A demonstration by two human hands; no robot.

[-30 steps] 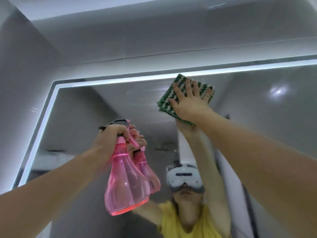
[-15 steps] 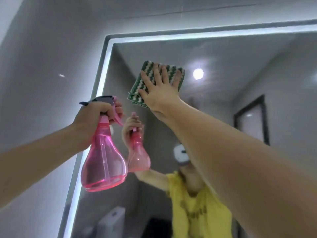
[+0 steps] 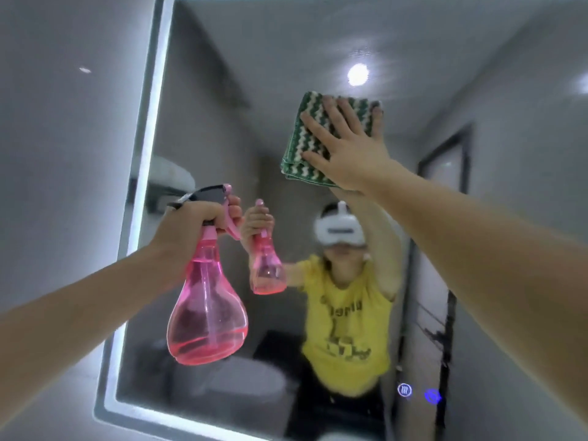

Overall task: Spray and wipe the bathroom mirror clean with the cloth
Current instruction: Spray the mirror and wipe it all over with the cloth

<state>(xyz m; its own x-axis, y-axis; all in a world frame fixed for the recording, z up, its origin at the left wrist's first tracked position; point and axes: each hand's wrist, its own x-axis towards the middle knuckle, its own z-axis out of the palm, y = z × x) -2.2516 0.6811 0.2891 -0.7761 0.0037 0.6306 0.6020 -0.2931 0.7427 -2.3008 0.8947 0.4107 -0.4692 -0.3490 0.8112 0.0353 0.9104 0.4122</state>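
The lit-edged bathroom mirror fills most of the head view. My right hand presses a folded green-and-white striped cloth flat against the glass, fingers spread and straight. My left hand grips the neck and trigger of a pink see-through spray bottle with a black nozzle, held upright a little in front of the mirror's left part. A little pink liquid sits in the bottle's bottom.
The mirror's glowing left edge meets a grey wall. Two blue touch icons glow low on the glass. The reflection shows a person in a yellow shirt, a ceiling lamp, a dark door frame and a toilet.
My right hand has slid the cloth down and to the right, away from the mirror's top edge. My view has dropped lower. The bottle stays gripped in my left hand.
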